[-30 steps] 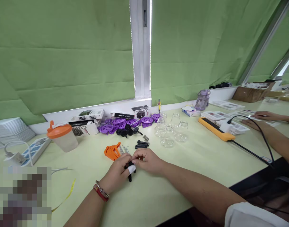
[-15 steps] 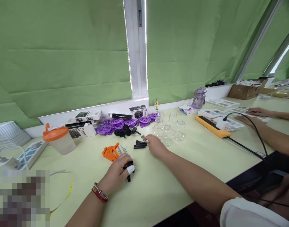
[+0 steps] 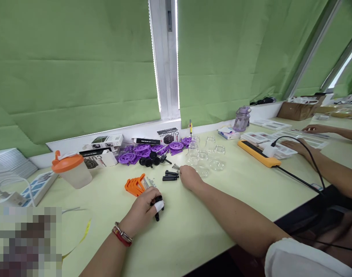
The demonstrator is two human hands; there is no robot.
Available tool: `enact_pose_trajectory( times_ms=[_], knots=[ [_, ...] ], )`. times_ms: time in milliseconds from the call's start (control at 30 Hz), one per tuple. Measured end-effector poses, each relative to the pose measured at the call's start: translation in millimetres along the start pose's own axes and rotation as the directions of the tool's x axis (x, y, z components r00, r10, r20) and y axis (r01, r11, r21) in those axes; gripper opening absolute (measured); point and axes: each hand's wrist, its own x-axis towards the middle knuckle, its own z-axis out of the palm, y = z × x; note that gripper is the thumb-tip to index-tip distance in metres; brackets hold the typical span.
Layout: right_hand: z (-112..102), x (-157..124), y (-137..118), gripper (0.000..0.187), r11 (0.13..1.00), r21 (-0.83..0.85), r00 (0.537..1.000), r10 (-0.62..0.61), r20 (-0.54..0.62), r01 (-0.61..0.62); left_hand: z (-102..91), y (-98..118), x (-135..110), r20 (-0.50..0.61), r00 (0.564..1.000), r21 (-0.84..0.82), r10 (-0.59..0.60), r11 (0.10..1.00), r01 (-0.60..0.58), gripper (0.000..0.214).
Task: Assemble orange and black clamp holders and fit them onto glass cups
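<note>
My left hand is closed around a small black plastic part, whose lower end sticks out below the fingers. White tape wraps one finger. My right hand reaches farther forward, its fingertips at several metal springs; the fingers are bent, and what they pinch, if anything, is hidden. Just left of it lie black tubes. Orange plastic handles and metal rods lie beyond my left hand. Behind them are black round-headed parts and purple wheel-shaped pieces.
Clear glass jars stand right of my right hand. An orange-lidded cup and printed boxes are at left. A yellow power strip with a cable lies at right, near another person's hands.
My right hand has shifted slightly right and back, and more of the springs shows. My left hand stays in place with the black part.
</note>
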Motion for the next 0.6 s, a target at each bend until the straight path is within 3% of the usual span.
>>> enact_pose_trajectory(
  times_ms=[200, 300, 433, 500, 600],
  knots=[
    [-14, -6, -4, 0.028, 0.999, 0.036, 0.999, 0.041, -0.030, -0.040, 0.3, -1, 1, 0.012, 1.000, -0.003, -0.004, 1.000, 0.004, 0.015],
    [-20, -15, -9, 0.041, 0.963, 0.242, 0.985, -0.080, -0.152, 0.115, 0.8, -2, 1, 0.011, 1.000, -0.009, -0.001, 1.000, 0.001, 0.014],
    [-16, -34, -25, 0.035, 0.709, 0.548, 0.896, -0.342, -0.282, 0.443, 1.5, -4, 1, 0.002, 1.000, -0.006, 0.019, 1.000, -0.019, 0.012],
    [-11, -44, -35, 0.031, 0.582, 0.646, 0.865, -0.406, -0.296, 0.494, 1.8, -5, 1, -0.003, 1.000, -0.004, 0.028, 1.000, -0.028, 0.012],
    [-6, -57, -49, 0.028, 0.469, 0.736, 0.848, -0.453, -0.274, 0.488, 2.7, -6, 2, -0.010, 0.999, -0.004, 0.036, 0.999, -0.036, 0.012]
  ],
)
